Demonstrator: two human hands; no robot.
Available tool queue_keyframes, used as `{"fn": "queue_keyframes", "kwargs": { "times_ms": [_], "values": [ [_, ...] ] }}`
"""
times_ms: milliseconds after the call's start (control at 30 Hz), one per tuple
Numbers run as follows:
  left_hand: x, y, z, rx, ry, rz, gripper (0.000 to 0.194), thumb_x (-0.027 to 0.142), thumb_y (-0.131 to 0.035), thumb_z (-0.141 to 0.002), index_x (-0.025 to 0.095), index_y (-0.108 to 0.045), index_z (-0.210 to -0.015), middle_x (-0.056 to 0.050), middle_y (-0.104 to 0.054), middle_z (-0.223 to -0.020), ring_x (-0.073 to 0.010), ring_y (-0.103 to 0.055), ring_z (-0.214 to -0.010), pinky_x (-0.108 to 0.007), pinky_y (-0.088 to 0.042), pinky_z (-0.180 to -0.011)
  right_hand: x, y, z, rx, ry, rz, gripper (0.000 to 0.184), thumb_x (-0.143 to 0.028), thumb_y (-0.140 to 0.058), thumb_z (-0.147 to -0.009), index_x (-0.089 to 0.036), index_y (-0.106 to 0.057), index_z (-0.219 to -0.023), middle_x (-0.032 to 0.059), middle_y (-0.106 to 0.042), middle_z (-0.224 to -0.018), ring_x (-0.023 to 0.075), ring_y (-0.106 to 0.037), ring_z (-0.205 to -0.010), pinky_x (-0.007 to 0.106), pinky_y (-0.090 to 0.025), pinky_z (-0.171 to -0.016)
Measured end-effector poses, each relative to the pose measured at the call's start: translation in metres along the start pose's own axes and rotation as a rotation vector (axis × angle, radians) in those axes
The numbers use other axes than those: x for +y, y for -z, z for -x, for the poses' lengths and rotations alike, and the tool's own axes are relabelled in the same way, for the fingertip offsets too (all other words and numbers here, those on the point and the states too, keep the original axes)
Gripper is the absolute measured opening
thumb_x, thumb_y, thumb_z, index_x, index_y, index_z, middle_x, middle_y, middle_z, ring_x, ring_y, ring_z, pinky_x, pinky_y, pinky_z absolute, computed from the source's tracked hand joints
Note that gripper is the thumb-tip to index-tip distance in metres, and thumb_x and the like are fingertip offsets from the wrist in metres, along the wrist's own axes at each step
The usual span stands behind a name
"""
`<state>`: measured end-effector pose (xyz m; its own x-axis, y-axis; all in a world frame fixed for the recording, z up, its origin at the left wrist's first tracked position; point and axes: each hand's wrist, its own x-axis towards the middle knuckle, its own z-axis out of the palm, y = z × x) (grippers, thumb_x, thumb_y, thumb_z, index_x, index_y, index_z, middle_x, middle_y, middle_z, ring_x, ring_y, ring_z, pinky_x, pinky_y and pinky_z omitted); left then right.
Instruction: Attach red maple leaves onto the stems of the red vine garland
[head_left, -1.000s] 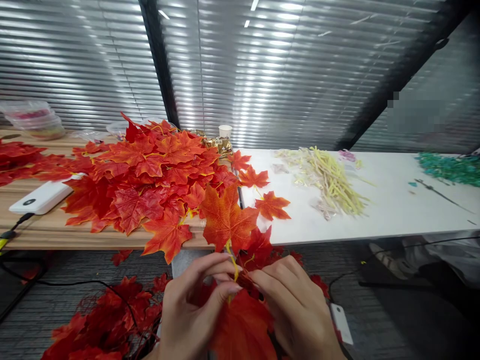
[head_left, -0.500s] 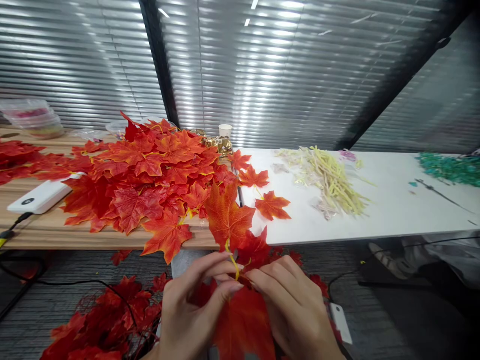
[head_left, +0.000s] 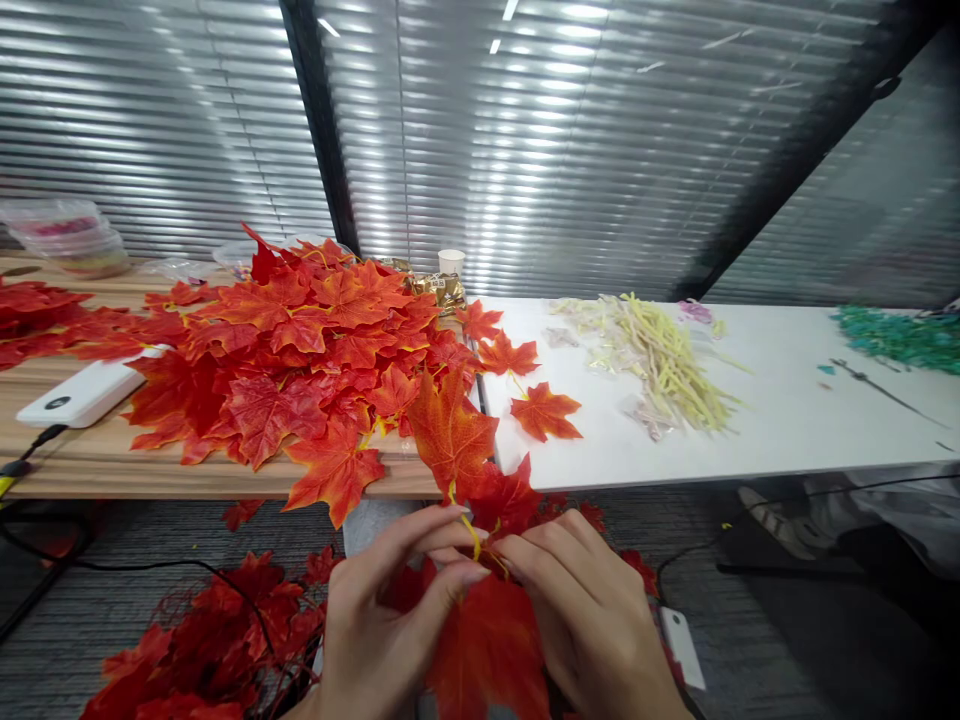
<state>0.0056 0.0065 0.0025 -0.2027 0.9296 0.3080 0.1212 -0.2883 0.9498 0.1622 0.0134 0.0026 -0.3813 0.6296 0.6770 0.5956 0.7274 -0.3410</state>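
Note:
Low in the head view, my left hand (head_left: pixel 382 620) and my right hand (head_left: pixel 592 620) meet in front of me. Both pinch the yellow stem (head_left: pixel 471 530) of an orange-red artificial maple leaf (head_left: pixel 450 430) that stands up above the fingers. A darker red leaf (head_left: pixel 506 495) sits just right of it, and another red leaf (head_left: pixel 487 650) lies under my hands. A large pile of red maple leaves (head_left: pixel 300 340) covers the wooden table (head_left: pixel 112 465) beyond.
Loose leaves (head_left: pixel 544 412) and a heap of pale yellow stems (head_left: pixel 660 365) lie on the white table (head_left: pixel 810 420). A white power bank (head_left: pixel 79 395) rests at left. More red leaves (head_left: pixel 210 640) lie on the floor. Green pieces (head_left: pixel 900 335) sit far right; a paper cup (head_left: pixel 450 262) stands behind.
The upright orange leaf has tilted and shifted slightly left and lower between my fingers. My right fingertips have closed in on the stem. The rest is unchanged.

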Motion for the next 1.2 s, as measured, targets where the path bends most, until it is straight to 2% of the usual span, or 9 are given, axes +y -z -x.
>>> {"fn": "queue_keyframes", "kwargs": {
  "times_ms": [333, 500, 967, 1100, 1200],
  "values": [
    [-0.006, 0.0, -0.002, 0.008, -0.159, -0.034, 0.041, -0.001, -0.074, -0.065, 0.028, -0.07, -0.094, 0.01, -0.077, -0.079, -0.0067, -0.071, -0.061, -0.008, -0.056, -0.067, 0.0, -0.004, -0.001, 0.013, -0.015, 0.024, 0.028, -0.01, -0.034, -0.099, -0.014, -0.061, -0.091, 0.0059, -0.061, -0.069, 0.0164, -0.05, -0.062, 0.027, -0.039, -0.055],
    [-0.007, 0.001, -0.002, -0.014, -0.215, -0.119, 0.036, -0.001, -0.073, -0.065, 0.025, -0.07, -0.091, 0.009, -0.076, -0.076, -0.0057, -0.07, -0.06, -0.006, -0.055, -0.067, 0.0, -0.004, -0.002, -0.006, 0.0, 0.05, 0.031, -0.01, -0.032, -0.099, -0.012, -0.062, -0.09, 0.0064, -0.062, -0.07, 0.0165, -0.048, -0.062, 0.028, -0.038, -0.054],
    [-0.012, 0.002, -0.002, -0.122, -0.417, -0.365, 0.02, 0.005, -0.065, -0.079, 0.019, -0.068, -0.093, 0.003, -0.075, -0.077, -0.0077, -0.07, -0.066, -0.009, -0.054, -0.065, 0.001, -0.006, -0.001, -0.03, -0.013, 0.086, 0.037, -0.014, -0.031, -0.101, -0.014, -0.064, -0.085, 0.0049, -0.061, -0.067, 0.0162, -0.045, -0.061, 0.027, -0.034, -0.056],
    [-0.013, 0.003, -0.002, -0.144, -0.439, -0.397, 0.013, 0.008, -0.062, -0.082, 0.017, -0.067, -0.091, 0.001, -0.075, -0.079, -0.0085, -0.071, -0.068, -0.01, -0.054, -0.067, 0.002, -0.006, -0.001, -0.062, -0.034, 0.086, 0.033, -0.014, -0.034, -0.1, -0.014, -0.066, -0.09, 0.0057, -0.062, -0.07, 0.0172, -0.046, -0.062, 0.027, -0.035, -0.055],
    [-0.014, 0.002, -0.001, -0.159, -0.445, -0.41, 0.014, 0.008, -0.062, -0.083, 0.017, -0.066, -0.093, 0.001, -0.075, -0.08, -0.0086, -0.07, -0.067, -0.011, -0.054, -0.068, 0.002, -0.006, -0.001, -0.059, -0.031, 0.11, 0.033, -0.012, -0.034, -0.099, -0.014, -0.065, -0.087, 0.006, -0.063, -0.07, 0.0173, -0.047, -0.062, 0.027, -0.035, -0.055]
  ]
}}
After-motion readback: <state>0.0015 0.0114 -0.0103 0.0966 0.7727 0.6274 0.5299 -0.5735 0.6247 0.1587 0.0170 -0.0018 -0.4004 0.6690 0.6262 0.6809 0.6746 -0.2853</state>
